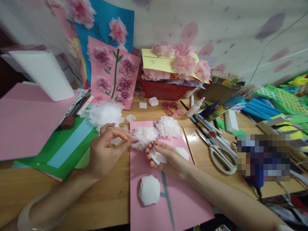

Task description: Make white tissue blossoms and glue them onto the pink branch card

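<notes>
In the head view my right hand is closed around a small folded piece of white tissue paper, palm up, over a pink sheet. My left hand is beside it, thumb and forefinger drawn together in a pinch; what they hold, if anything, is too blurred to name. Its fingertips are at the left edge of a fluffy white paper flower. A second white paper flower lies to the right. Lower on the sheet, a rounded white paper pad sits beside a painted grey-green stem.
Scissors and a wooden stick lie right of the sheet, near pens and a glue bottle. White tissue pieces are piled at left. Behind stand a red basket and a pink flower picture.
</notes>
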Available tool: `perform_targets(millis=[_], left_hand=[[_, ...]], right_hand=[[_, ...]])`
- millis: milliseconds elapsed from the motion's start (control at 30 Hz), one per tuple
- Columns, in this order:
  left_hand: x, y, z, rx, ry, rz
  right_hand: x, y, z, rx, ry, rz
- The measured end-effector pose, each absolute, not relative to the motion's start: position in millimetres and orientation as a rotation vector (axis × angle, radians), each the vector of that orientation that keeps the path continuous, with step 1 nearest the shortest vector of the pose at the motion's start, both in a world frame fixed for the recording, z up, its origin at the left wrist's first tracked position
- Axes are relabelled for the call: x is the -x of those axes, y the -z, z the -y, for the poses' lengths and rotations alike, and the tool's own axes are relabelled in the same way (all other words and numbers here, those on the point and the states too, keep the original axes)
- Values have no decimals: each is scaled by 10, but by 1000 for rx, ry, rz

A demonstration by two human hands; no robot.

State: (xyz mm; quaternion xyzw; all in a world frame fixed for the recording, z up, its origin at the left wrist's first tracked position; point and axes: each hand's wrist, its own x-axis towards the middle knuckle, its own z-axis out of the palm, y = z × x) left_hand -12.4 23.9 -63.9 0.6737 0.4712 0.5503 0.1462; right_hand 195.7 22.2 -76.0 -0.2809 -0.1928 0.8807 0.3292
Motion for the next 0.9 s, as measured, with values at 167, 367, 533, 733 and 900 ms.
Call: perform_targets(millis=[167,367,533,733,900], left_hand=[[271,670,-455,-1351,-1495,-1489],[354,636,-550,-1313,-1406,-1464],[320,634,-509,-1340,-1366,-1395],[324,666,-516,-1389,-1339,-1347],[285,641,-478,-1335,-1304,-1277]], right_hand=[[-1968,756,-211,782,-2345,508],[-1960,769,-198,778,-2353,564],[-1949,745,-190,771,-2352,570],[-1943,736,-197,743,-2368,602],[-2002,693,-219,760,-2398,793]])
